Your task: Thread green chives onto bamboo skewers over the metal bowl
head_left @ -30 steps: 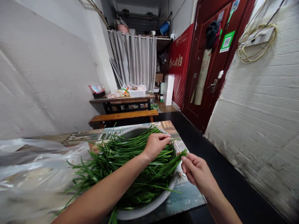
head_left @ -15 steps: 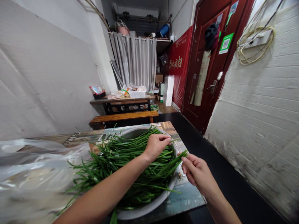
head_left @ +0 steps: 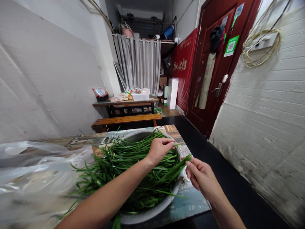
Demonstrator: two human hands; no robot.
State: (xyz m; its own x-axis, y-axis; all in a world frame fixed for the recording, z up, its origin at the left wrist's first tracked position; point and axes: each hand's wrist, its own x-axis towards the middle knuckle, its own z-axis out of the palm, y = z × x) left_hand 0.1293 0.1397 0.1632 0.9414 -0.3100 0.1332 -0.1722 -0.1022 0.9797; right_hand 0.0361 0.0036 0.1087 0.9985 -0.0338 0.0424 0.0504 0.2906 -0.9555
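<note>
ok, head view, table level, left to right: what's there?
plastic bag → chives in the basin → left hand → right hand → brick wall

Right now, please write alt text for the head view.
Two bare hands work over a metal basin heaped with green chives: the left hand rests on them, the right hand pinches some stalk ends.
</note>
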